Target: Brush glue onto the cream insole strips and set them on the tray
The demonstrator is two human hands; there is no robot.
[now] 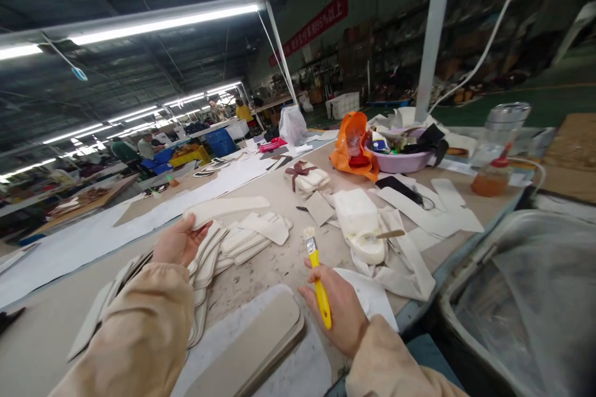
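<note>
My left hand (179, 240) pinches the near end of a long, cream-coloured strip with rounded ends (233, 206), held over a fanned pile of similar pieces (242, 240). Between the thumb and fingers of my right hand (342, 304) is a yellow-handled paintbrush (318, 279), its pale bristles pointing away from me. In front of me a stack of long grey-beige pieces (261, 341) lies on a whitish sheet (319, 353). Right of the brush rests a cut-open white plastic container (358, 217) smeared with a cream substance, with a flat wooden stick (390, 234) across its opening.
Beyond lie a tied bundle of pieces (307, 177), an orange bag (354, 142) and a lilac basin (403, 160) full of odds and ends. A bottle of amber liquid (491, 178) stands far right. A bin lined with clear plastic (526, 298) adjoins the table's right edge.
</note>
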